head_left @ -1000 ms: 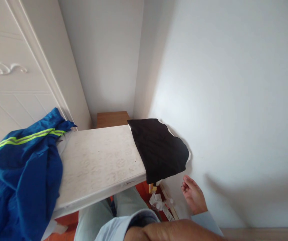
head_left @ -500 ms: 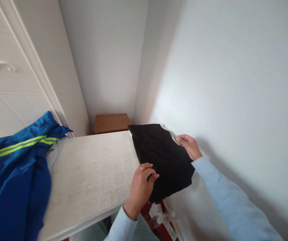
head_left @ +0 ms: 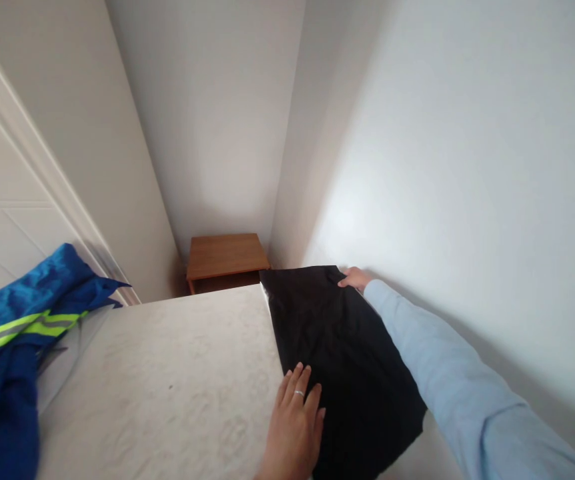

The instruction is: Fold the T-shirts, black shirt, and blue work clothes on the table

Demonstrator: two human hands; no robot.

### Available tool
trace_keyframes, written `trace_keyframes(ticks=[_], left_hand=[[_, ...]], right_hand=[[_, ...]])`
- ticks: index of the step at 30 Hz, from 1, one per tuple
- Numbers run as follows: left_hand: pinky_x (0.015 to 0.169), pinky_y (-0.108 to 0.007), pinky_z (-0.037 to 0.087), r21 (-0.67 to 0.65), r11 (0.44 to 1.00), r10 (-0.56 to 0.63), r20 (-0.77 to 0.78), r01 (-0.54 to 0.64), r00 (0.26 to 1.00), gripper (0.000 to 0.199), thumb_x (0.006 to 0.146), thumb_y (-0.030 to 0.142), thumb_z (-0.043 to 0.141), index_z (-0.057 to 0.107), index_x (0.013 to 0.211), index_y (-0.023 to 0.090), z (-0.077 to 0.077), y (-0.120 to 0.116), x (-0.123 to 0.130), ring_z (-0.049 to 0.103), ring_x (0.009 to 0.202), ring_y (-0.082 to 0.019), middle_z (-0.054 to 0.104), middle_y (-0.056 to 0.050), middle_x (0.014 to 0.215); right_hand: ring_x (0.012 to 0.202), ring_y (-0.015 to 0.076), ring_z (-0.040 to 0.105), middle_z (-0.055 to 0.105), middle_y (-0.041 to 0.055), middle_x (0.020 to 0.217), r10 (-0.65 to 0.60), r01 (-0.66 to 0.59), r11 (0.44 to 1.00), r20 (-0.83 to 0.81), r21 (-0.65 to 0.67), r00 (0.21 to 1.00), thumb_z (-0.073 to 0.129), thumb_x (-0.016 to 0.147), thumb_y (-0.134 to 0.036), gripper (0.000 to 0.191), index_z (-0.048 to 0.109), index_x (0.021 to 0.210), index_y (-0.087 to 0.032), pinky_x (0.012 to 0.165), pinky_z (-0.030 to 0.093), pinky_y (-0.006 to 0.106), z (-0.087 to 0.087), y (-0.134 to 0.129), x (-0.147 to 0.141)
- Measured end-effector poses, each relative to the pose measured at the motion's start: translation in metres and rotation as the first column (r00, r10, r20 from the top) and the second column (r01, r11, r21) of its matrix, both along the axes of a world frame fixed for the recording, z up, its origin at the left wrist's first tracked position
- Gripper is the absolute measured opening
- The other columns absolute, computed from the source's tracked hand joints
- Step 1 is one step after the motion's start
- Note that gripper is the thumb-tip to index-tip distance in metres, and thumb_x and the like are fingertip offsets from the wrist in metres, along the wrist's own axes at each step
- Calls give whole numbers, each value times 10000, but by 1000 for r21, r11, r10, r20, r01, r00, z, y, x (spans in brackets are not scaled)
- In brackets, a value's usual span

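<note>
A piece of black cloth [head_left: 347,353] lies along the right side of the pale table [head_left: 167,387], with a few soft wrinkles in it. My left hand [head_left: 295,420], wearing a ring, rests flat with fingers a little apart on the cloth's left edge. At the far right edge of the cloth, beside the wall, my right hand [head_left: 355,279] pinches the fabric between thumb and fingers. Part of that hand's fingers is hidden.
A blue garment [head_left: 2,373] with yellow-green and grey stripes lies at the left, over some clear plastic [head_left: 67,360]. Behind the table stands a low brown wooden cabinet [head_left: 227,253]. A white wall [head_left: 467,200] borders the right, and a cream wardrobe [head_left: 102,133] stands at left.
My left hand has gone from curled fingers to lying flat on the cloth. My right hand has reached the cloth's far right edge and taken hold. The view has shifted closer.
</note>
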State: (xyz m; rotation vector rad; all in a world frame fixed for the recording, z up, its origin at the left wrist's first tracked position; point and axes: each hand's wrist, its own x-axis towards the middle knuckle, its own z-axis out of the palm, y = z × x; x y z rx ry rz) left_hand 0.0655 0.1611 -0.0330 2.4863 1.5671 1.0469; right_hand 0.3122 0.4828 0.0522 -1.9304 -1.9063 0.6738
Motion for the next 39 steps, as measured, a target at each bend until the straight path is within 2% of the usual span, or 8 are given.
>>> trace_keyframes(ticks=[5, 9, 13, 16, 21, 26, 31, 39], left_hand=[[1031, -487, 580, 36, 998, 53, 3, -53, 999, 327, 947, 212, 535, 676, 1242, 215, -6, 0, 5, 571, 1334, -301, 631, -116, 1410], [1026, -481, 583, 25, 999, 43, -28, -43, 999, 335, 953, 248, 540, 672, 1260, 222, -4, -2, 5, 554, 1351, -302, 609, -112, 1439], [1061, -482, 555, 50, 997, 62, -53, -59, 997, 382, 962, 318, 528, 652, 1301, 194, 0, -6, 8, 499, 1400, -313, 551, -124, 1499], [1064, -464, 549, 69, 992, 107, -77, -102, 991, 480, 964, 320, 501, 572, 1407, 151, 0, -8, 12, 471, 1421, -309, 494, -150, 1541], [1096, -497, 513, 69, 993, 107, -109, -99, 988, 479, 963, 307, 512, 575, 1403, 128, -5, -8, 14, 467, 1422, -319, 530, -166, 1508], [1100, -496, 504, 69, 993, 105, -119, -97, 987, 464, 966, 299, 510, 589, 1390, 128, -3, -8, 13, 473, 1418, -316, 532, -174, 1504], [1099, -488, 499, 88, 992, 107, -181, -92, 978, 459, 964, 297, 512, 602, 1378, 122, 1, -6, 10, 492, 1403, -316, 545, -181, 1490], [1120, -484, 470, 74, 995, 79, -234, -63, 969, 452, 984, 299, 509, 603, 1387, 117, 3, -3, 7, 495, 1401, -320, 547, -184, 1488]], right_hand=[[859, 244, 694, 755, 82, 844, -32, 30, 999, 115, 16, 993, 736, 760, -205, 146, 751, 887, -135, 806, 504, 323, -5, 2, 6], [1139, 323, 632, 699, 200, 1193, -132, 99, 982, 210, 162, 969, 589, 885, -171, 346, 670, 1217, -114, 985, 460, 420, -8, -2, -16], [1379, 314, 463, 520, 189, 1484, 10, -115, 933, 293, 342, 956, 460, 1002, -309, 472, 507, 1442, -146, 1151, 342, 430, -15, -7, -57], [1447, 312, 394, 469, 184, 1546, 185, -317, 905, 408, 284, 894, 433, 1021, -420, 543, 479, 1477, -130, 1183, 310, 445, -36, -14, -80], [1523, 305, 291, 370, 180, 1622, 229, -309, 941, 409, 141, 884, 352, 1049, -454, 596, 421, 1526, -104, 1228, 236, 484, -62, -18, -88], [1523, 322, 290, 360, 209, 1620, 164, -288, 915, 392, 282, 905, 366, 1042, -401, 585, 420, 1524, -73, 1241, 217, 502, -43, -44, -101], [1535, 261, 274, 357, 122, 1640, 315, -491, 746, 411, 450, 856, 364, 1041, -478, 603, 405, 1552, -160, 1272, 182, 450, -25, -115, -82], [1526, 324, 290, 363, 214, 1614, 83, -187, 963, 446, 194, 891, 258, 1043, -521, 705, 371, 1552, -47, 1246, 203, 509, -65, -144, -20]])
